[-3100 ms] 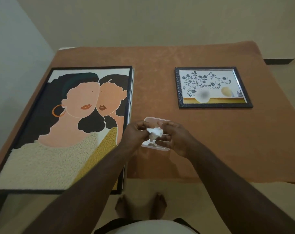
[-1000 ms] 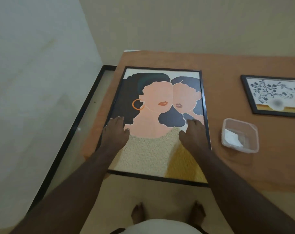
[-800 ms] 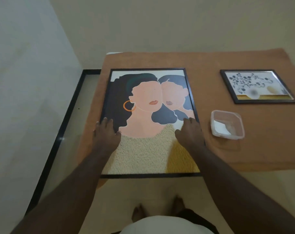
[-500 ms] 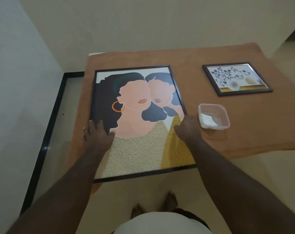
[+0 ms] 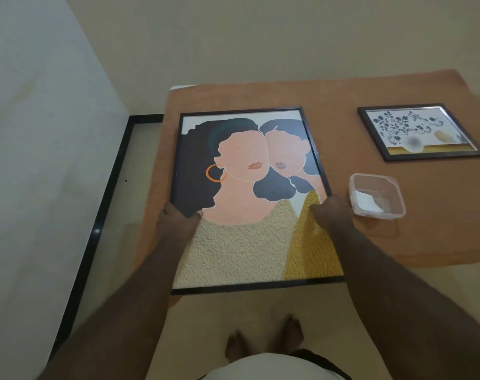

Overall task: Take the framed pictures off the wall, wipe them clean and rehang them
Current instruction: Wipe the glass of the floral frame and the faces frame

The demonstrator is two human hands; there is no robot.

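- A large framed picture of two women lies flat on the brown-covered surface, its near edge overhanging the surface's front edge.
- The left hand grips the large framed picture's left edge, thumb on the glass.
- The right hand grips its right edge, fingers curled over the frame.
- A clear plastic tub with a white wipe inside stands just right of the large framed picture.
- A small framed flower picture lies farther right and back.
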